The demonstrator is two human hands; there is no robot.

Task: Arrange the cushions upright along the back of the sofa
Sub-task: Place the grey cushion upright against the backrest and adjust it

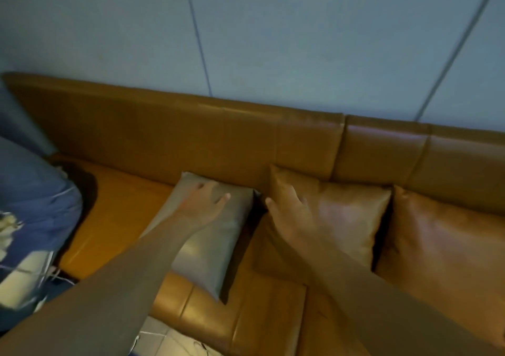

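Note:
A grey cushion leans against the tan leather sofa back, tilted back. My left hand rests flat on its upper part, fingers spread. To its right stands a tan cushion, propped against the back. My right hand lies open on that cushion's left side. A second tan cushion leans against the back at the far right, touching the first.
A blue bundle of fabric fills the sofa's left end. The orange seat shows between it and the grey cushion. A blue-grey panelled wall rises behind the sofa. Pale floor tiles show below the seat's front edge.

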